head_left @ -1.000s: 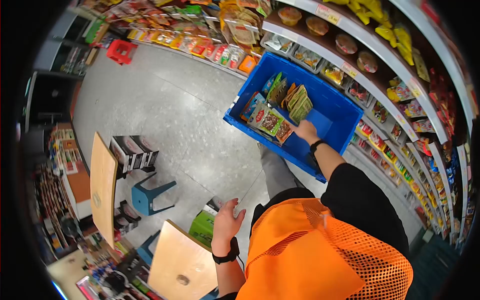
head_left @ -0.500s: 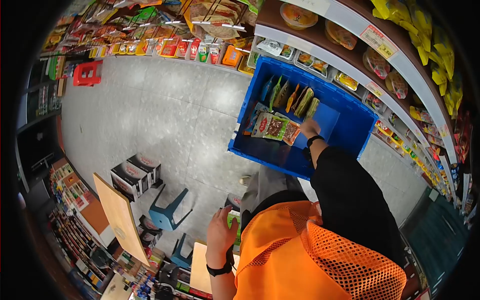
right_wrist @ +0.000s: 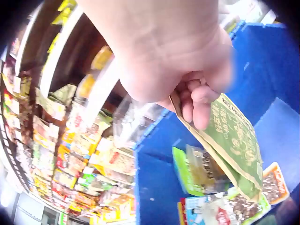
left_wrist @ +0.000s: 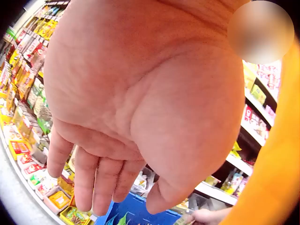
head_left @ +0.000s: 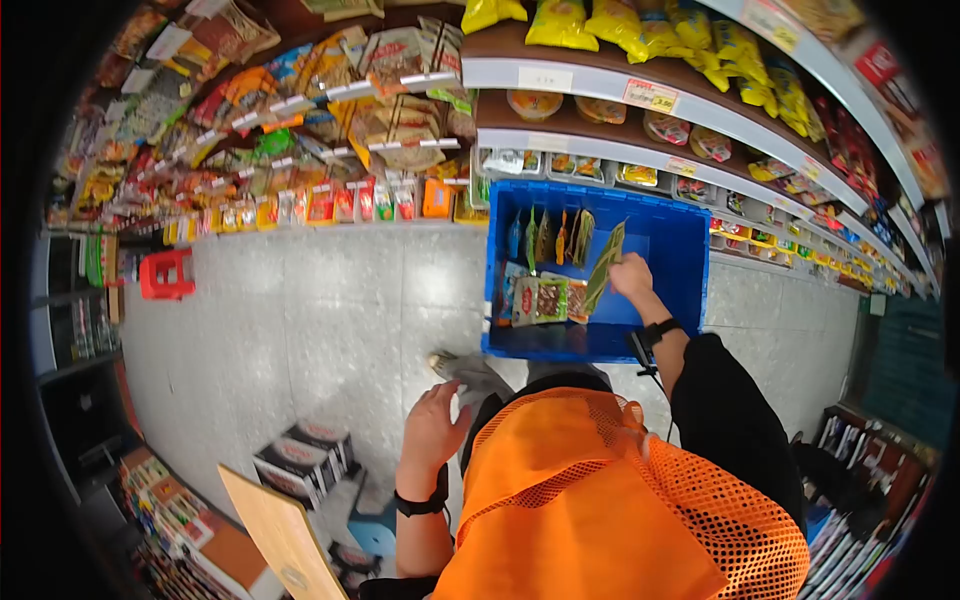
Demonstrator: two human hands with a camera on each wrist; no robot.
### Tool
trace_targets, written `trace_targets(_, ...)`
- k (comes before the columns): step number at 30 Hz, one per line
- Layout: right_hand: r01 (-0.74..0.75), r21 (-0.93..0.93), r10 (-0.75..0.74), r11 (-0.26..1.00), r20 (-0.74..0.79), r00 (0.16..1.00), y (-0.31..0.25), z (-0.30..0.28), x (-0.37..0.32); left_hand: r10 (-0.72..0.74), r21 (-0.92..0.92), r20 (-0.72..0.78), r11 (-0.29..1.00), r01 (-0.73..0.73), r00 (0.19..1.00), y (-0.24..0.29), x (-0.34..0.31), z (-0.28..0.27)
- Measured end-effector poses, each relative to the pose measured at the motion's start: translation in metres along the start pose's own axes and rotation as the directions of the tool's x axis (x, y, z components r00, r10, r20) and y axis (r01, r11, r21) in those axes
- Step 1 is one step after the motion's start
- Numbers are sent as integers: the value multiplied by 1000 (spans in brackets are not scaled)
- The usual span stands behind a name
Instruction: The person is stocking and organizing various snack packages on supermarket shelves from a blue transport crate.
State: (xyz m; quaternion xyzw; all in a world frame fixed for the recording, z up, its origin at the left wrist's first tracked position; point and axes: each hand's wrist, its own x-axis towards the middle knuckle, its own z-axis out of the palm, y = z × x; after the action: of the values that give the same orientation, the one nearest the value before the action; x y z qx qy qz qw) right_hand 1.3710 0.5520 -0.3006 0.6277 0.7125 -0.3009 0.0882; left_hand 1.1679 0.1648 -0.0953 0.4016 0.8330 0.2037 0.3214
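Note:
My right hand [head_left: 630,275] pinches the top edge of a green snack bag [head_left: 604,268], which hangs tilted inside a blue crate [head_left: 665,235]. In the right wrist view, the thumb and fingers of the right hand [right_wrist: 178,65] grip one edge of that bag [right_wrist: 236,145], its light printing showing. Other snack packets [head_left: 540,240] stand in a row on the crate's left side. A packet with a clear window [head_left: 540,300] lies flat in front of them. My left hand [head_left: 430,425] hangs outside the crate, fingers extended and palm [left_wrist: 140,93] bare.
Shelves with snack bags [head_left: 560,25], plastic bowls [head_left: 535,104] and trays [head_left: 510,162] rise right behind the crate. At the left are a red stool [head_left: 167,274], black-and-white cartons [head_left: 305,460] and a wooden tabletop [head_left: 280,530]. Grey floor [head_left: 330,310] stretches left of the crate.
The right hand has drawn the green bag rightward, away from the row of packets, and it now tilts apart from them. The head view has turned, showing more shelf. The left hand stays free.

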Motion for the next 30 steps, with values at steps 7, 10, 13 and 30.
trace_targets(7,296,594,-271,748,-133,953,-138,-36,-161,329,-133,-103,931,-341,939,-64,17,-73)
trace_targets(10,305,846,-406,438,-117,906,-207,-27,-216,444,-3,-187,892,-453,876,-80,17,-110)
trace_targets(13,279,851,-512,444,-14,859,-279,-28,-288,521,70,-282,849,-524,806,-97,22,-132)
trace_targets(30,778,477,-520,409,-578,628,-381,-20,-305,89,-872,-149,457,-174,985,-173,73,-246)
